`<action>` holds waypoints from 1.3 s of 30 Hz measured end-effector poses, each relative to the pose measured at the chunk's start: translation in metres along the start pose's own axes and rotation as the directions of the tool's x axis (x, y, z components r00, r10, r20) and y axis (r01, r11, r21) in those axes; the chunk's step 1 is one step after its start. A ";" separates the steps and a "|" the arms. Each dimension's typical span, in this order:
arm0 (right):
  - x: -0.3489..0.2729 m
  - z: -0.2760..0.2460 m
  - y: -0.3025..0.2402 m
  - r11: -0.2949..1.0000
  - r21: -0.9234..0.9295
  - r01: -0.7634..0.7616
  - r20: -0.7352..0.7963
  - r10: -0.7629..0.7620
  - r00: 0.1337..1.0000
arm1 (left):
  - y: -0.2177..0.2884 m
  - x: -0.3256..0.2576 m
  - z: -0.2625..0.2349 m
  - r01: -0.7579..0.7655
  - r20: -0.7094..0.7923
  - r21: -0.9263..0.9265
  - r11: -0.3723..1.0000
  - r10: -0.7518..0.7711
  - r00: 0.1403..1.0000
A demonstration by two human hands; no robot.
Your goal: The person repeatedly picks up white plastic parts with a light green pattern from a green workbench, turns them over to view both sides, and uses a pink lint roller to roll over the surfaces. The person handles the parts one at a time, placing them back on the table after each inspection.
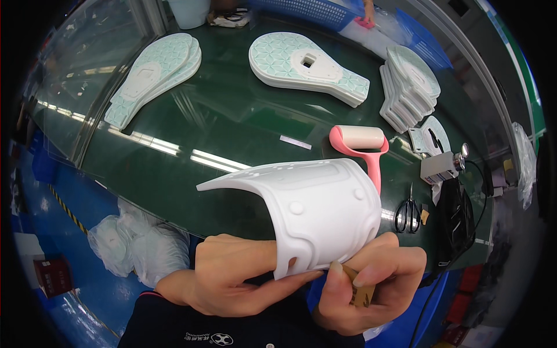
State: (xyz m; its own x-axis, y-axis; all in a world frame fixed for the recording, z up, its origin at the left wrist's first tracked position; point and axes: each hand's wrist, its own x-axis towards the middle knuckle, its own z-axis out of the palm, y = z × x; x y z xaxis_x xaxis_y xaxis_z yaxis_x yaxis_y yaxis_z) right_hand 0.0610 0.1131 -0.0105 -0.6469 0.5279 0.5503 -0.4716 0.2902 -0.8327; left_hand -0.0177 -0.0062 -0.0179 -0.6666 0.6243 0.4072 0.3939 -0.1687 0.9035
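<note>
A curved white plastic panel (325, 211) with round bosses and raised ridges is held over the front of the table. My left hand (235, 275) grips it by its lower left edge, some of the fingers hidden inside the curve. At the lower right edge of the panel, my right hand (371, 284) is closed, pinching a small tan-brown folded piece (363, 289) with dark markings between thumb and forefinger. Whether that piece is paper or sandpaper I cannot tell. Just beyond the panel lies a pink-handled roller (360, 139) with a white drum.
On the dark green table (232, 127) lie patterned paddle-shaped panels (307, 64), another pair (156, 75) and a stack (411, 87). Black scissors (409, 214), a white bottle (439, 168) and a black bag (455, 223) are at right. Another person's hand (368, 13) shows at the far side.
</note>
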 end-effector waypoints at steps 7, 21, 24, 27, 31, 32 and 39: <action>0.000 -0.003 0.003 1.000 0.001 0.024 0.051 -0.024 0.998 | -0.002 -0.002 0.000 0.007 0.023 0.020 1.000 -0.008 1.000; -0.006 -0.004 0.005 1.000 -0.021 0.001 0.038 -0.001 0.999 | -0.003 -0.001 0.002 0.006 0.032 0.011 1.000 -0.007 0.999; -0.006 -0.007 0.007 1.000 0.003 0.000 0.085 -0.001 0.996 | -0.005 -0.004 0.002 0.042 0.032 -0.013 0.999 -0.042 0.999; -0.002 -0.008 0.001 0.947 0.277 -0.165 0.012 0.168 0.986 | -0.007 -0.004 0.005 0.053 0.014 -0.044 0.998 -0.053 0.999; 0.011 -0.032 0.011 0.980 0.142 -0.137 -0.247 0.169 0.954 | -0.004 -0.002 -0.006 0.024 0.067 0.008 1.000 -0.025 0.997; 0.013 -0.046 0.021 0.979 -0.019 -0.204 -0.334 0.186 0.924 | -0.003 -0.002 -0.009 0.041 0.091 0.004 0.999 -0.042 0.995; 0.005 -0.117 0.083 0.573 -0.697 -0.430 -0.432 0.143 0.891 | 0.004 -0.001 -0.008 0.163 0.107 -0.195 0.967 -0.144 0.984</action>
State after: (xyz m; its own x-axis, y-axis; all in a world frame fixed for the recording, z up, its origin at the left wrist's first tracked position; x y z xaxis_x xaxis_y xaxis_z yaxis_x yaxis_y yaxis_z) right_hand 0.0889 0.2333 -0.0839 -0.3850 0.8563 0.3443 0.4258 0.4958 -0.7569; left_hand -0.0205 -0.0135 -0.0140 -0.6446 0.7202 0.2564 0.1495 -0.2101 0.9662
